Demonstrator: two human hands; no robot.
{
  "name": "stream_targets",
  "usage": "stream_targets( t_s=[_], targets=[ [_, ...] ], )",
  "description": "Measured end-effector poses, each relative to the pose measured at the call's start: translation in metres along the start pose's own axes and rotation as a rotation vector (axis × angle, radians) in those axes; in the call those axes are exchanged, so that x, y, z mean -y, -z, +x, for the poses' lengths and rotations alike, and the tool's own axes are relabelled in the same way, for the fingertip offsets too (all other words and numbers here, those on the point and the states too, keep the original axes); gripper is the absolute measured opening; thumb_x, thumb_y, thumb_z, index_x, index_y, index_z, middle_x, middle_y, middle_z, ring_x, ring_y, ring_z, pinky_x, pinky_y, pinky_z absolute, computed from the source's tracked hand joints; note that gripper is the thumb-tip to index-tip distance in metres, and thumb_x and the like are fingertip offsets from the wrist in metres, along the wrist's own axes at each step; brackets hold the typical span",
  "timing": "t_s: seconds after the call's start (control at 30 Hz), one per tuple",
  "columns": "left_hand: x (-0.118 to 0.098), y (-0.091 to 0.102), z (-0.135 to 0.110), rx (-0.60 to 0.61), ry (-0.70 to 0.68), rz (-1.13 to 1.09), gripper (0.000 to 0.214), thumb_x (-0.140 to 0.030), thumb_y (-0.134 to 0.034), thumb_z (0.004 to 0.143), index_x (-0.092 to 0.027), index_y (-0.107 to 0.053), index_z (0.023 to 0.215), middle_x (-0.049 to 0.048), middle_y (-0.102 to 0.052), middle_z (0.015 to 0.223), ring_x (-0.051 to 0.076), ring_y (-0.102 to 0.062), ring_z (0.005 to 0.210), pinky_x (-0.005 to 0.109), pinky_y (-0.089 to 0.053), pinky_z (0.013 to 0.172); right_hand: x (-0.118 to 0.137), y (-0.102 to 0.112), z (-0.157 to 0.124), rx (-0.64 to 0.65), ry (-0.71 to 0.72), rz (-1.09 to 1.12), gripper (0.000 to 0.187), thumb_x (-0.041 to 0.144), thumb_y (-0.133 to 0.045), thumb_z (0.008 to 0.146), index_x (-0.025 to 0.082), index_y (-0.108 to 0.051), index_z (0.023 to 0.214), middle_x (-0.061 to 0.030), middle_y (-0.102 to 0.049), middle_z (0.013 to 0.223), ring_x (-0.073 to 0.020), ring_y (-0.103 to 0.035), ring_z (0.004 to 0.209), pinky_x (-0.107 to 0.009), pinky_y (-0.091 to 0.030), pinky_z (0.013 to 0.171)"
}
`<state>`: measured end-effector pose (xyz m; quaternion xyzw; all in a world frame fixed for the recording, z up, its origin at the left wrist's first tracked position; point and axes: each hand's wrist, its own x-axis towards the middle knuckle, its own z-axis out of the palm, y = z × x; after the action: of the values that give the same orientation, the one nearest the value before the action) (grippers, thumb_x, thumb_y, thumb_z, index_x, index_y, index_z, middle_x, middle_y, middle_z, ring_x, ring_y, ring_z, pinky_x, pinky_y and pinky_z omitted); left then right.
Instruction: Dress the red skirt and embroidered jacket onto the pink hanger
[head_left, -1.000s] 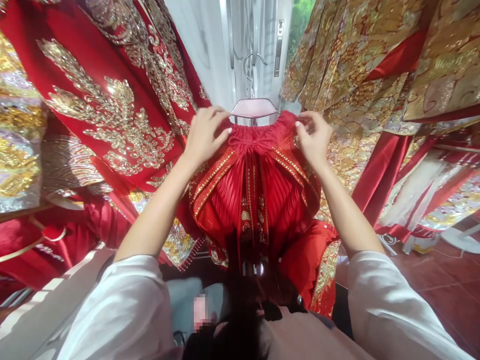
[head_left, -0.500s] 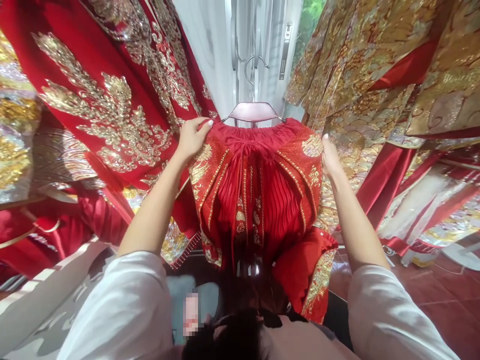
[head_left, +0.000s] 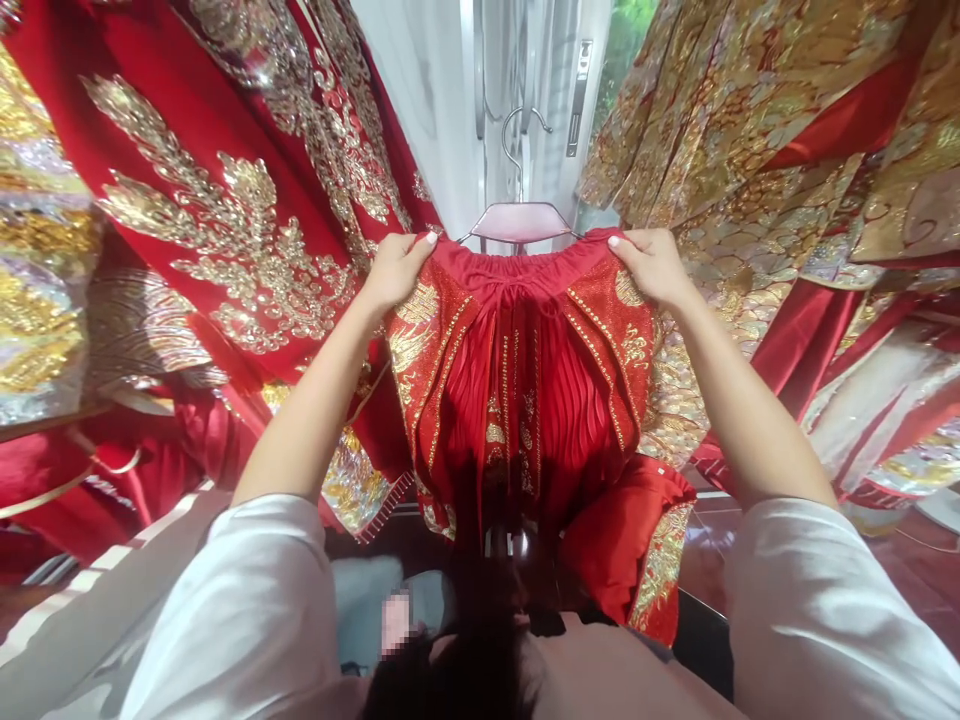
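The left hand [head_left: 394,270] and right hand [head_left: 652,265] each clenched a waistband corner of the red pleated skirt [head_left: 521,390], which hung lengthwise downward from the pink hanger [head_left: 519,222], between embroidered gowns [head_left: 225,220].

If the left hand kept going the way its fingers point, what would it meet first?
Probably the pink hanger: the left hand grips the red skirt at its waistband, fingers aimed up toward the hanger's near shoulder. Depth is unclear.

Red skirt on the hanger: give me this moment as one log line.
left hand: grips waistband left end | right hand: grips right end | red skirt: hanging on pink hanger
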<state>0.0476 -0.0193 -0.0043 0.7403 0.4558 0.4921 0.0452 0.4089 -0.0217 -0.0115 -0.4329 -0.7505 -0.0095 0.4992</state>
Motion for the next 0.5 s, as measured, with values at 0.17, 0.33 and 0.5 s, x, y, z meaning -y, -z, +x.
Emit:
stream_targets(
  t_s=[0.17,0.33,0.5],
  targets=[
    [-0.019,-0.017,-0.023,-0.238,-0.054,0.185,0.036,-0.053,-0.048,0.085,-0.019,-0.058,0.077,0.0033,-0.053,0.065,0.019,-0.052,0.071,0.029,-0.038,0.068,0.009,-0.007,-0.018,-0.058,0.068,-0.107,0.055,0.062,-0.039,0.086,0.018,-0.07,0.094,-0.0061,-0.069,0.085,-0.0253,-0.063,0.087,-0.035,-0.047,0.079],
    [-0.009,-0.012,-0.016,-0.067,-0.06,0.246,0.036,-0.053,-0.053,0.082,-0.019,-0.055,0.068,0.0025,-0.051,0.058,0.018,-0.05,0.061,0.028,-0.036,0.061,0.013,-0.004,-0.023,-0.028,0.07,-0.262,0.053,0.058,-0.043,0.085,0.019,-0.065,0.115,-0.0086,-0.067,0.107,-0.0268,-0.062,0.097,-0.036,-0.045,0.086],
    [0.004,0.004,0.012,0.344,0.022,0.015,0.046,-0.053,-0.044,0.087,-0.018,-0.047,0.057,0.0007,-0.044,0.05,0.013,-0.044,0.051,0.026,-0.035,0.054,0.009,0.001,-0.009,0.062,0.013,-0.292,0.051,0.058,-0.043,0.086,0.015,-0.069,0.089,-0.0055,-0.066,0.074,-0.0205,-0.059,0.075,-0.032,-0.045,0.075]
  ],
)
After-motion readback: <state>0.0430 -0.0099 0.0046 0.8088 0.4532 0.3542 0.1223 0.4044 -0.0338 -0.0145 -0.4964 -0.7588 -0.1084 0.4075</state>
